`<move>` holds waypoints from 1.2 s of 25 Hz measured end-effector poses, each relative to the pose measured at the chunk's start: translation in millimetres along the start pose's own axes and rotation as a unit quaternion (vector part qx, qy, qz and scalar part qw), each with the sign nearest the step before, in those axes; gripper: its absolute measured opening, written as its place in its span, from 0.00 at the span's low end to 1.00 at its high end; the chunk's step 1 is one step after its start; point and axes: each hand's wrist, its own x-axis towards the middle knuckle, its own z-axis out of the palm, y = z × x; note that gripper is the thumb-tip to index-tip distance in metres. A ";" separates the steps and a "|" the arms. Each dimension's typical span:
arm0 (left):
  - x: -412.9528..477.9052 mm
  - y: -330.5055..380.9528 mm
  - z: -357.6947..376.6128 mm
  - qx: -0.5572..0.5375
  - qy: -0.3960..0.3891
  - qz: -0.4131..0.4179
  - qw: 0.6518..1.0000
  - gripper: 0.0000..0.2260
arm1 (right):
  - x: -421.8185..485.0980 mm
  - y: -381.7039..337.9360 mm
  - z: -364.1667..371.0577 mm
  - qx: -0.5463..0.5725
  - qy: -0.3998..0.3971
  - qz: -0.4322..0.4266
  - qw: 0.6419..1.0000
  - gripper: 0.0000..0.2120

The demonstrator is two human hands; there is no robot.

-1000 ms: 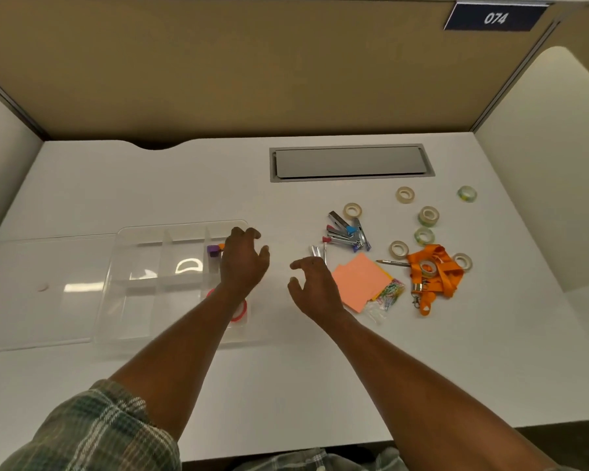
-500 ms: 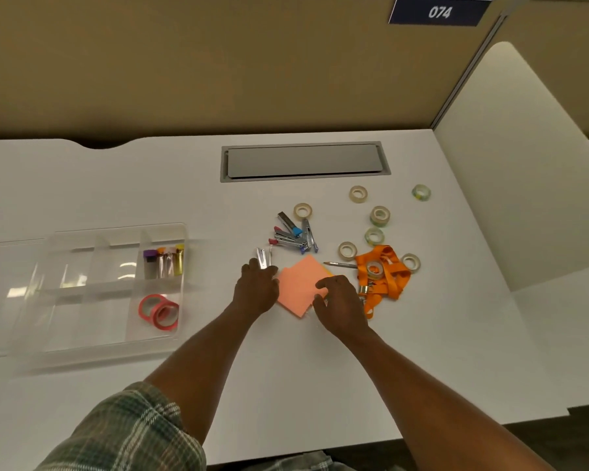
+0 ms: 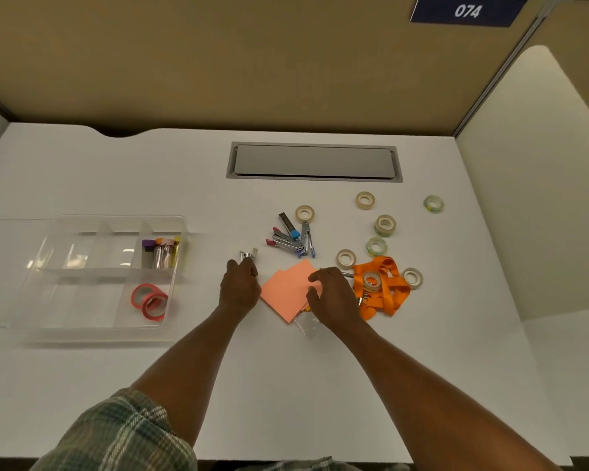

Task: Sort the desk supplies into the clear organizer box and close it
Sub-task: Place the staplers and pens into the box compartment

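1. While the left hand [image 3: 240,290] curls its fingers round the near end of a small shiny clear-and-silver item [image 3: 249,255] on the white desk [image 3: 286,385], the right hand [image 3: 334,297] arches over the right corner of a square salmon-orange pad of sticky notes [image 3: 283,292].
2. The right thumb and fingertips [image 3: 315,276] touch the pad; whether they actually grip it cannot be told.
3. The pad lies flat between the two hands, turned like a diamond, with a small clear plastic bag [image 3: 306,323] just at its near corner.
4. The clear plastic organizer box [image 3: 181,229] sits well to the left, open, its transparent lid [image 3: 4,277] lying flat beside it on the far left.
5. In the box's far right compartment stand small clear tubes with coloured caps [image 3: 162,253]; the near right compartment holds two red tape rings [image 3: 149,300].
6. Beyond the pad is a heap of small metal staplers with blue and pink ends [image 3: 291,237].
7. To the right, a bright orange fabric lanyard [image 3: 385,290] lies bunched, with one tape roll resting on it, and beige rolls of tape [image 3: 346,259] are scattered around it.
8. A grey rectangular hatch [image 3: 315,161] is set into the desk farther back.
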 end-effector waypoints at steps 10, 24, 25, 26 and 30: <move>-26.1 -15.6 -17.1 -0.362 -0.003 -0.218 0.906 0.09 | 69.8 -38.3 -10.5 -0.128 -0.106 -0.052 0.985 0.24; -48.9 -28.6 -37.9 -0.474 -0.035 -0.247 0.845 0.08 | 76.3 -46.5 12.0 -0.253 -0.071 -0.175 0.949 0.17; -47.9 -29.7 -40.7 -0.480 -0.045 -0.244 0.842 0.08 | 75.8 -48.1 13.5 -0.202 -0.053 -0.166 0.964 0.16; -46.3 -30.9 -43.5 -0.485 -0.055 -0.241 0.839 0.08 | 76.1 -50.6 14.8 -0.161 -0.029 -0.150 0.975 0.14; -38.4 -41.6 -63.2 -0.502 -0.094 -0.226 0.830 0.07 | 74.9 -77.8 24.8 0.056 0.077 0.023 0.995 0.07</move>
